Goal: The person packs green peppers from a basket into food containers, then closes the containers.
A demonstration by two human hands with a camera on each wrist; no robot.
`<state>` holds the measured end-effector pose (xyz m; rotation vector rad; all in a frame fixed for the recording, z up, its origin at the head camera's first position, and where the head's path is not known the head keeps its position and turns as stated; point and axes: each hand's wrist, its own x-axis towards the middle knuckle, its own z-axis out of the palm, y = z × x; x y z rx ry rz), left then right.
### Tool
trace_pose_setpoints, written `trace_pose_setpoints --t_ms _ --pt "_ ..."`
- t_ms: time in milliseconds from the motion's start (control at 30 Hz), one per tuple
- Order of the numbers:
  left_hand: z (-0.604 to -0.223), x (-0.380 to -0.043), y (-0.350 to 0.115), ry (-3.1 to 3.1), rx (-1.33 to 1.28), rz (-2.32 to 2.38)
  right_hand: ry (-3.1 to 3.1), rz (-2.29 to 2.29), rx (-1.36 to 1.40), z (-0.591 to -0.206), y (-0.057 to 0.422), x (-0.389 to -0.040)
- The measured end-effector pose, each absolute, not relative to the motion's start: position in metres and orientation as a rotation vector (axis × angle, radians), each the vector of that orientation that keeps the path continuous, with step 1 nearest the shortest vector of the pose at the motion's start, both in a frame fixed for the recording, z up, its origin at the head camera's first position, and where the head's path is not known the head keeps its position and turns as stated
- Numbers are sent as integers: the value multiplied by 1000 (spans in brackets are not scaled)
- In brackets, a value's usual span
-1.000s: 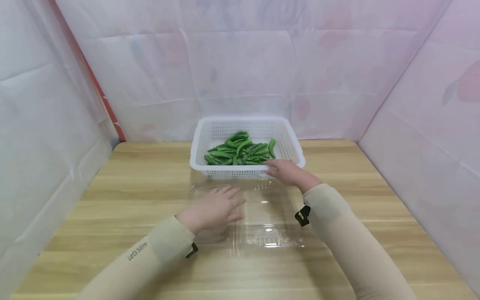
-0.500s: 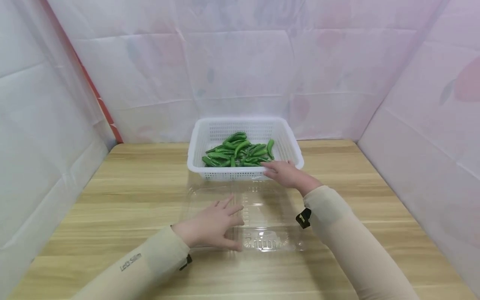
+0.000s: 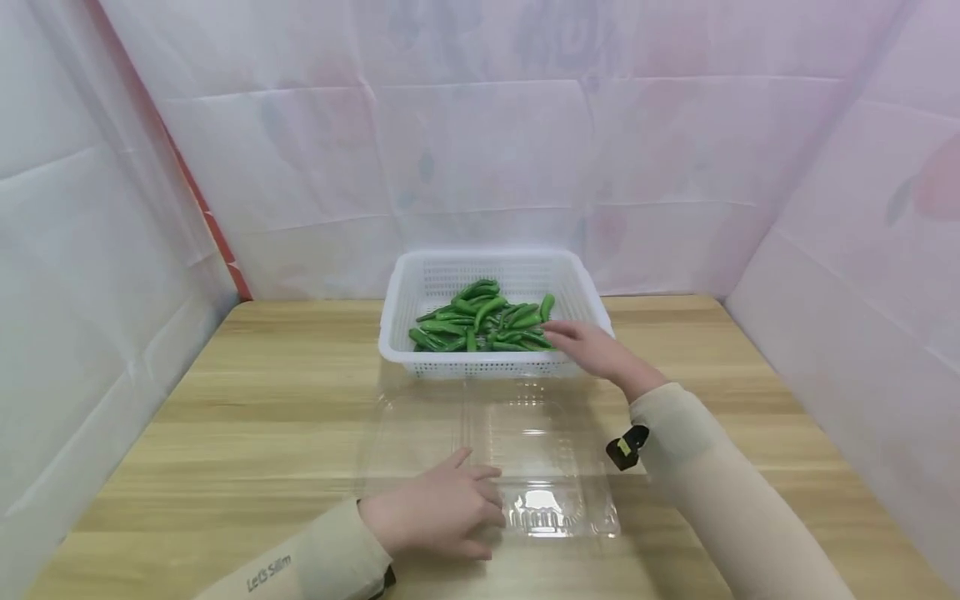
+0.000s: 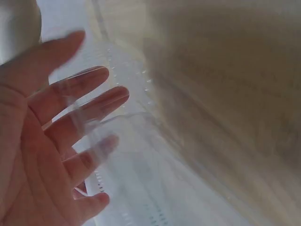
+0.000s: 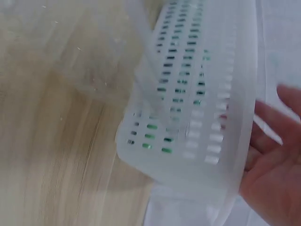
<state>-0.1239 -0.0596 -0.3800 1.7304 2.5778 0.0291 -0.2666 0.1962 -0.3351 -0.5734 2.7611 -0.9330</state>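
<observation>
A clear plastic clamshell container lies unfolded on the table, its two halves side by side. Over its near left part my left hand spreads its fingers. In the left wrist view the fingers overlap the see-through plastic edge. Behind the container stands a white slotted basket with several green chili peppers heaped inside. My right hand reaches over the basket's front right rim, fingertips close to the peppers. From the right wrist view, its fingers extend past the rim, partly behind the basket wall.
The wood-grain table extends to both sides of the container. Pale printed sheeting rises as a wall right behind the basket, and more sheeting encloses the left and right sides.
My left hand has drawn back toward the near edge of the container. The right hand has shifted slightly right and further over the basket rim. The head view has tilted up a little.
</observation>
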Motion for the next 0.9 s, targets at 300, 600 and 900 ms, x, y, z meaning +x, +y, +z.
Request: trace_pose_setpoints --t_ms 300,600,900 --pt "-388 -115 -52 2696 1668 47 2802 -848 -523 -340 204 -303" --pt "-391 -115 -41 2760 1592 -38 2750 -316 -668 -329 184 -343" --pt "-394 -116 -38 2771 1581 -46 2678 -117 -618 -342 165 -371"
